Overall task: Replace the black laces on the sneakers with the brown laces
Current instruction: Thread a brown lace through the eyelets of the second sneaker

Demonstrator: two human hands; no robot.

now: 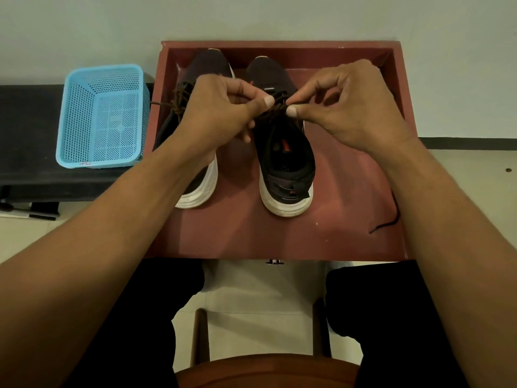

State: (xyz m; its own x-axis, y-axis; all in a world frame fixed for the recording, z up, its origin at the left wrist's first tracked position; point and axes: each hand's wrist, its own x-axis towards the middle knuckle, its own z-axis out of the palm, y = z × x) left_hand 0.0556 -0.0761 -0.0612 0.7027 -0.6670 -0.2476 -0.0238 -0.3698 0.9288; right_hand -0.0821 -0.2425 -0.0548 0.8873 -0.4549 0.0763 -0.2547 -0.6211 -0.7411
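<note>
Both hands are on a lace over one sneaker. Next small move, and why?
Likely draw the thin brown lace taut, hands apart: left hand and right hand each pinch it above the tongue of the black white-soled sneaker, so lacing there seems unfinished.

Pale wall, plain room
A black bench is sitting at nine o'clock, a wooden seat is showing at six, and pale floor is lying between.
</note>
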